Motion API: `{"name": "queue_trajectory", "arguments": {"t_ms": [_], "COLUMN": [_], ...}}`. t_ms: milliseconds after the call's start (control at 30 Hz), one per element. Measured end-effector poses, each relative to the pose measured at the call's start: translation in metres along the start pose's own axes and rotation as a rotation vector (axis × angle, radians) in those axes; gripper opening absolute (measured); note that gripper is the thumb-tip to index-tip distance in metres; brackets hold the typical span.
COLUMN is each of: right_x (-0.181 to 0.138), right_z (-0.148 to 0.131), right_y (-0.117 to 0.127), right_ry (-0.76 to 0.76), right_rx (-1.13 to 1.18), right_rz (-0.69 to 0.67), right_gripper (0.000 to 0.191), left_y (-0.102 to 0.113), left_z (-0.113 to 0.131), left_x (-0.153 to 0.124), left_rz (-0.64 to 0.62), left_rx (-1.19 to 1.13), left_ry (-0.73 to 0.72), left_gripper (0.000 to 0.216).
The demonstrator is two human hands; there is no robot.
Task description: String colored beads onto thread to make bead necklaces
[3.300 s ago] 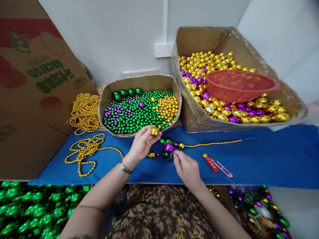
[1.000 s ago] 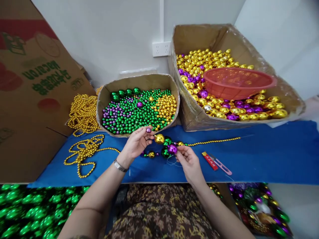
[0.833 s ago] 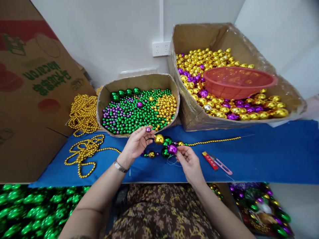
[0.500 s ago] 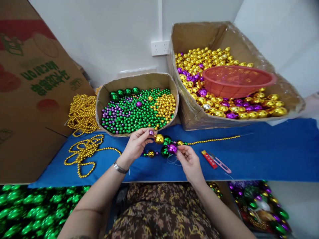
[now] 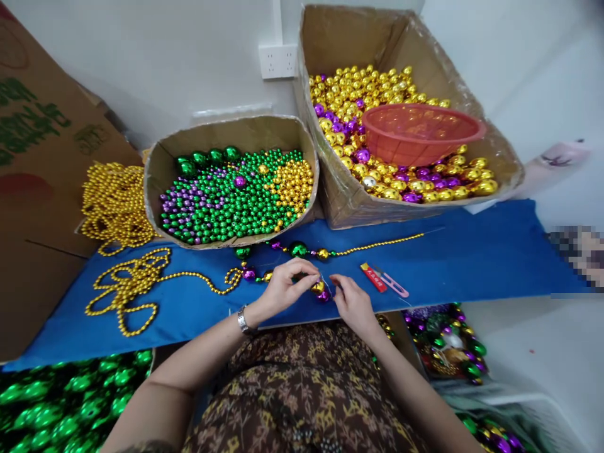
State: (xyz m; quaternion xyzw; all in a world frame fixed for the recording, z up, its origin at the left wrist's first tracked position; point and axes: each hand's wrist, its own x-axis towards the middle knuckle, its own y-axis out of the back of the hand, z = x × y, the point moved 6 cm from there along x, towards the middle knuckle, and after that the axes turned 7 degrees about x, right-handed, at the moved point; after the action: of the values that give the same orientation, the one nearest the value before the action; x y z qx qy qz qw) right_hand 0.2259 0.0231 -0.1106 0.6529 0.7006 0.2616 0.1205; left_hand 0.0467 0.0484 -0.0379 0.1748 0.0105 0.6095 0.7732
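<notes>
Pinched in my left hand [image 5: 286, 287] is the end of a bead strand, with a gold bead [image 5: 318, 286] and a purple bead [image 5: 323, 296] hanging below the fingertips. My right hand [image 5: 352, 301] is just to the right, its thumb and fingertips closed on a thin pale thread [image 5: 324, 279] that runs towards the left hand. Beyond the hands lie more of the strand's beads, among them a large green bead [image 5: 298, 250] and a purple bead [image 5: 248, 274]. A fine gold bead chain [image 5: 377, 243] stretches right from them. Part of the strand is hidden behind my left hand.
A low carton [image 5: 163, 229] of small beads and a taller carton [image 5: 352, 211] with a red basket [image 5: 425, 135] stand at the back. Pink-handled snips [image 5: 396, 285] lie beside a red packet [image 5: 374, 277] on the blue cloth [image 5: 472, 264]. Tangled gold bead strands [image 5: 125, 283] lie left.
Both hands have come nearer to the table's front edge and closer together. The large beads they held up now mostly lie on the cloth behind them. The view has shifted right and down.
</notes>
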Motion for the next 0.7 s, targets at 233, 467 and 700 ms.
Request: {"name": "queue_trajectory", "arguments": {"t_ms": [233,467,700], "right_x": [0.019,0.030,0.025], "right_z": [-0.053,-0.077,-0.079], "right_y": [0.025,0.012,0.035], "right_ry": [0.088,0.200,0.087], "right_rx": [0.206,0.215,0.449], "right_rz": [-0.034,-0.105,-0.006], "right_gripper": [0.033,0.026,0.028], "left_y": [0.018,0.019,-0.021], "left_z": [0.067,0.095,0.026], "left_x": [0.023,0.034,0.019], "left_rz": [0.017,0.076,-0.297], "left_rx": [0.041,-0.090,0.240], "left_ry": [-0.095,-0.103,-0.287], "left_gripper": [0.010,0.008,0.045]}}
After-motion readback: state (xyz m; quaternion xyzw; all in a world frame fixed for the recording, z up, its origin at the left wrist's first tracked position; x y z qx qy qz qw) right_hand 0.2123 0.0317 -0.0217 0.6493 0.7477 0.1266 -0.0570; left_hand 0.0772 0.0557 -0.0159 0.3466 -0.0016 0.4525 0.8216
